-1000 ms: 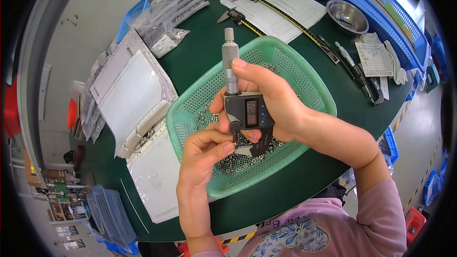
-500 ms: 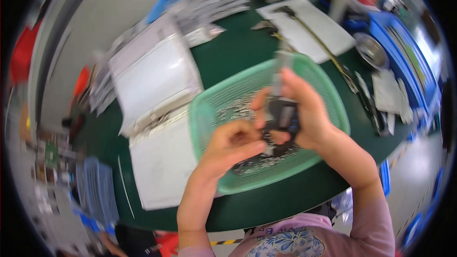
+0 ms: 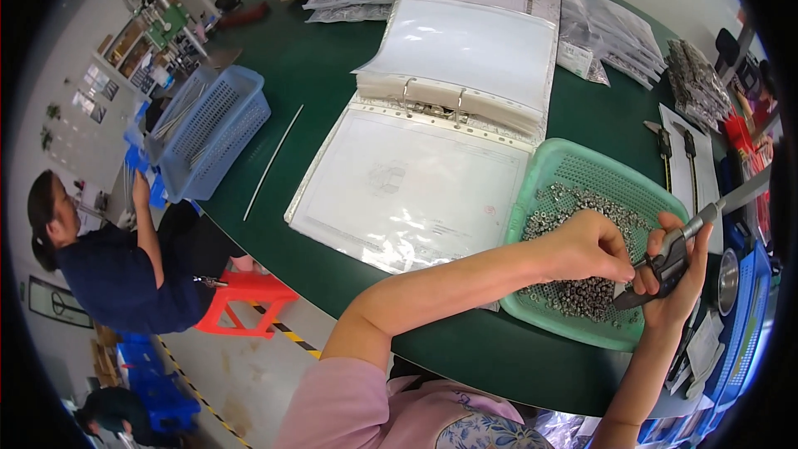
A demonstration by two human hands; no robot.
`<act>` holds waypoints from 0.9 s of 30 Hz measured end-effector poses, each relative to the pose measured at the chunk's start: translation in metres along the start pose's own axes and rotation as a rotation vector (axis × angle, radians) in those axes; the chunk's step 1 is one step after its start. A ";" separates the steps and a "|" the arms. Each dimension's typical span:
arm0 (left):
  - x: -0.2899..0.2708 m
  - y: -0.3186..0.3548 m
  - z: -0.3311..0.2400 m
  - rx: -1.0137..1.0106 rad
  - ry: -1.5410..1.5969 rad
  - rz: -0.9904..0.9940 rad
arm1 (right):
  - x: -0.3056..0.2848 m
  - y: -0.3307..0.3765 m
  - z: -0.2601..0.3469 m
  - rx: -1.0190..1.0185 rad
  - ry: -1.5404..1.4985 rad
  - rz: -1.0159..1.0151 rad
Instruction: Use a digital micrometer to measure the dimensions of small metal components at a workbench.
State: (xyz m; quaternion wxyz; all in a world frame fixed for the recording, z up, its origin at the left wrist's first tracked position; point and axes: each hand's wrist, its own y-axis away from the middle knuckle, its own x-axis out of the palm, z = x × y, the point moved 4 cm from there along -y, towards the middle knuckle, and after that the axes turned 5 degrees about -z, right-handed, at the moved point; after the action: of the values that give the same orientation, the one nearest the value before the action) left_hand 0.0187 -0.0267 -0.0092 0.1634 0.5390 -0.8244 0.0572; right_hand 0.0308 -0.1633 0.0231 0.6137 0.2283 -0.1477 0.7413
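Note:
My right hand [image 3: 677, 270] is wrapped round a black digital caliper [image 3: 665, 271], whose steel beam points up and to the right. My left hand [image 3: 586, 248] reaches across from the left, thumb and fingers pinched together beside the caliper's jaws. Whatever sits between those fingertips is too small to make out. Both hands are over a green plastic basket [image 3: 540, 175], its bottom strewn with many small metal parts [image 3: 582, 295] that look like nuts or short bushings.
An open ring binder [image 3: 416, 191] with plastic sleeves lies left of the basket. Beyond it are bagged parts [image 3: 611, 33]. More calipers [image 3: 665, 145] rest on white paper at right, near a metal bowl [image 3: 728, 281]. A blue basket [image 3: 214, 129] and a seated co-worker [image 3: 125, 258] are at left.
My view has swung left, so the basket and both hands now appear farther right and the binder is central. The caliper is still in my right hand, with my left fingers beside its jaws.

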 end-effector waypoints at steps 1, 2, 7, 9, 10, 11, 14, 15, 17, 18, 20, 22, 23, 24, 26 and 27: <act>0.001 0.000 0.001 -0.002 -0.012 -0.005 | -0.001 0.000 0.000 0.013 -0.011 -0.004; 0.001 -0.001 0.001 -0.005 -0.025 -0.010 | -0.003 0.000 0.000 0.026 -0.023 -0.009; -0.001 -0.002 0.001 0.016 -0.038 -0.029 | -0.009 -0.001 0.000 0.024 -0.020 -0.036; -0.002 -0.004 0.002 0.035 -0.048 -0.043 | -0.009 -0.001 0.001 0.042 -0.041 -0.045; -0.003 -0.005 0.002 0.053 -0.050 -0.063 | -0.010 -0.002 0.001 0.043 -0.039 -0.046; -0.003 -0.006 0.002 0.071 -0.051 -0.084 | -0.010 -0.002 0.001 0.044 -0.038 -0.050; -0.006 -0.004 0.001 0.065 -0.051 -0.099 | -0.007 0.000 0.001 0.058 -0.044 -0.059; -0.006 -0.004 0.001 0.062 -0.052 -0.097 | -0.005 0.001 0.000 0.067 -0.051 -0.065; -0.007 -0.004 0.001 0.097 -0.083 -0.125 | -0.006 0.002 0.002 0.065 -0.058 -0.071; -0.006 -0.004 0.000 0.092 -0.083 -0.113 | -0.006 0.003 0.003 0.064 -0.063 -0.073; -0.003 -0.006 -0.002 0.100 -0.074 -0.094 | -0.008 0.005 0.004 0.068 -0.081 -0.080; -0.007 -0.006 -0.001 0.078 -0.099 -0.097 | -0.007 0.003 0.002 0.100 -0.111 -0.062; -0.007 -0.005 -0.003 0.071 -0.128 -0.114 | -0.006 0.003 0.003 0.113 -0.123 -0.094; -0.007 -0.006 -0.004 0.040 -0.090 -0.089 | -0.005 0.002 0.005 0.107 -0.130 -0.117; -0.009 -0.002 -0.004 -0.009 -0.067 -0.093 | -0.002 -0.002 0.002 0.140 -0.188 -0.032; -0.010 -0.001 -0.004 -0.020 -0.044 -0.092 | -0.001 -0.003 0.000 0.144 -0.234 -0.004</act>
State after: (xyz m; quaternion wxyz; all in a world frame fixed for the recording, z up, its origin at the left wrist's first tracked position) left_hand 0.0240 -0.0173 -0.0088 0.1531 0.5759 -0.8025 0.0292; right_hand 0.0340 -0.1634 0.0223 0.5756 0.3567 -0.1643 0.7172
